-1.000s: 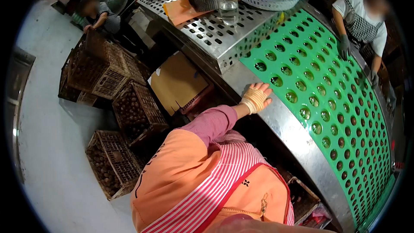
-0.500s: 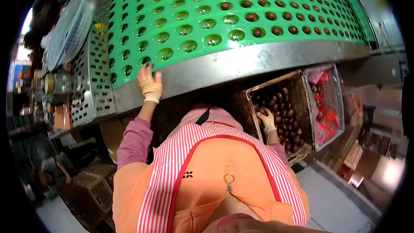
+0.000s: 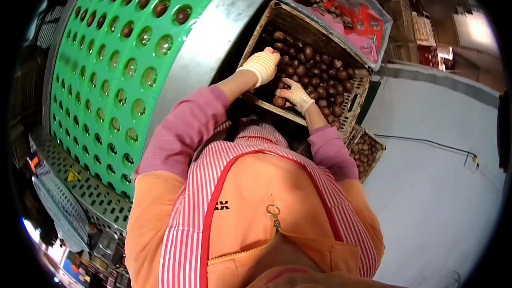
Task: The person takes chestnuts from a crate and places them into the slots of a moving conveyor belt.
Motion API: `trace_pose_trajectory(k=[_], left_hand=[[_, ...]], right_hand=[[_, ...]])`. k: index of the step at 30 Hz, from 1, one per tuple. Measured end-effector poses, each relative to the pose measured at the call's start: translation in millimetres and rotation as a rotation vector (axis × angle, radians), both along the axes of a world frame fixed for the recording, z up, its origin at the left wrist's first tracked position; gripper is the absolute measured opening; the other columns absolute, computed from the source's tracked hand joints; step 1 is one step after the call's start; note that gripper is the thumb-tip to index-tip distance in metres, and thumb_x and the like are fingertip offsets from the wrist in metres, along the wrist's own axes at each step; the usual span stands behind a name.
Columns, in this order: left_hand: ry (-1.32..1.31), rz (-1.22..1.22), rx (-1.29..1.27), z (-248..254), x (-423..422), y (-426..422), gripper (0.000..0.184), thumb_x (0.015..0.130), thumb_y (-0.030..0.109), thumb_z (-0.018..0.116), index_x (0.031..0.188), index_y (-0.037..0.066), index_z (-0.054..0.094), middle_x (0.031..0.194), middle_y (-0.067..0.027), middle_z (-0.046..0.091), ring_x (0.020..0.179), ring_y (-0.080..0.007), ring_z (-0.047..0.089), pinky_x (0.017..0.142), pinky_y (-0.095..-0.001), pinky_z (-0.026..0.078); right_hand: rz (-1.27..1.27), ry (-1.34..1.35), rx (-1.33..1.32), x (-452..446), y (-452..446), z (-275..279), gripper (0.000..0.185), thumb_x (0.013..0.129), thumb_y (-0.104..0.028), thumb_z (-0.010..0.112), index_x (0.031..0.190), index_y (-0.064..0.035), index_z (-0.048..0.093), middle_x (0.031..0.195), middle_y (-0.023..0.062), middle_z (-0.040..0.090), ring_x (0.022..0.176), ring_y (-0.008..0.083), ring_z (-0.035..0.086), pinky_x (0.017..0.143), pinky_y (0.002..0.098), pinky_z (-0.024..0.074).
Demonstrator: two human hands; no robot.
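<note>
Both my hands are inside a brown plastic crate (image 3: 356,104) of dark round fruits (image 3: 320,74) that look like passion fruit. My left hand (image 3: 261,68), in a cream-striped palm wrap, is by the crate's near-left side. Its fingers are curled together, and what lies within them is hidden. My right hand (image 3: 296,96), wrapped the same way, is just to the right and a little nearer to me. Its fingers and thumb are bent round a fruit among the others at the near side of the crate.
A green conveyor (image 3: 80,85) with rows of round cups, some holding fruits, runs along the left behind a metal edge (image 3: 205,34). A lined crate (image 3: 381,26) with red and pink material stands beyond mine. Another fruit crate (image 3: 380,152) sits at right, near a pale floor (image 3: 426,192).
My view has swung right, towards the crates. My left hand has left the conveyor's metal edge and entered the crate, beside my right hand, which stays among the fruits.
</note>
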State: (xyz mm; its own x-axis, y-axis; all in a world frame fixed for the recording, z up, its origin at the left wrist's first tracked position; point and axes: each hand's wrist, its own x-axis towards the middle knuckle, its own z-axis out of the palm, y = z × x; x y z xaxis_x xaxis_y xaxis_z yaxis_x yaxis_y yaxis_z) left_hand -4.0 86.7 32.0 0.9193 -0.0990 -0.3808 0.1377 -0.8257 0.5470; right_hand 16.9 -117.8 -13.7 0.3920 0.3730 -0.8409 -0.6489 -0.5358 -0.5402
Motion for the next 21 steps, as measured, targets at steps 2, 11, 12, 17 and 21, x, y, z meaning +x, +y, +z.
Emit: trace_pose_trajectory(k=[2,11,12,17,21], left_hand=[[0.155,-0.105,0.139,-10.6,19.0,-19.8,0.051,0.082,0.015,0.066,0.132,0.016,0.052,0.132,-0.0147,0.045,0.115,-0.0394,0.053,0.095,-0.0460,0.048],[0.154,-0.517,0.458,-121.8,29.9,-23.0,0.055,0.071,0.024,0.077,0.122,0.032,0.058,0.130,-0.0066,0.042,0.120,-0.0393,0.048,0.093,-0.0485,0.049],[0.252,-0.508,0.421,-94.4,31.9,-20.2,0.062,0.068,0.025,0.079,0.125,0.031,0.058,0.132,-0.0074,0.042,0.117,-0.0404,0.051,0.093,-0.0478,0.049],[0.461,-0.551,0.541,-130.1,41.8,-32.9,0.065,0.068,0.037,0.082,0.128,0.021,0.062,0.141,-0.0086,0.043,0.124,-0.0393,0.048,0.093,-0.0480,0.048],[0.493,-0.156,0.063,-66.1,41.1,-21.4,0.067,0.069,0.043,0.079,0.125,0.010,0.064,0.131,-0.0162,0.057,0.123,-0.0336,0.054,0.092,-0.0446,0.050]], right_hand=[[0.053,-0.006,0.049,5.1,-6.6,9.6,0.080,0.078,-0.016,0.079,0.145,-0.0027,0.036,0.110,0.0100,0.062,0.093,0.0192,0.064,0.073,0.0330,0.0567],[-0.434,0.055,0.562,4.1,-77.4,7.9,0.043,0.093,-0.023,0.062,0.131,-0.0076,0.048,0.120,0.0092,0.056,0.101,0.0275,0.061,0.075,0.0410,0.0547],[-0.548,0.090,0.547,0.2,-84.1,16.0,0.044,0.090,-0.025,0.066,0.129,-0.0131,0.050,0.121,0.0083,0.055,0.105,0.0287,0.059,0.077,0.0421,0.0545],[-0.938,0.100,0.434,-3.3,-99.1,0.2,0.063,0.076,-0.033,0.082,0.128,-0.0140,0.052,0.123,0.0071,0.053,0.107,0.0262,0.057,0.079,0.0455,0.0532],[-0.933,0.009,0.410,13.6,-83.4,17.6,0.074,0.073,-0.031,0.085,0.135,-0.0184,0.047,0.133,0.0073,0.047,0.118,0.0274,0.049,0.097,0.0503,0.0455]])
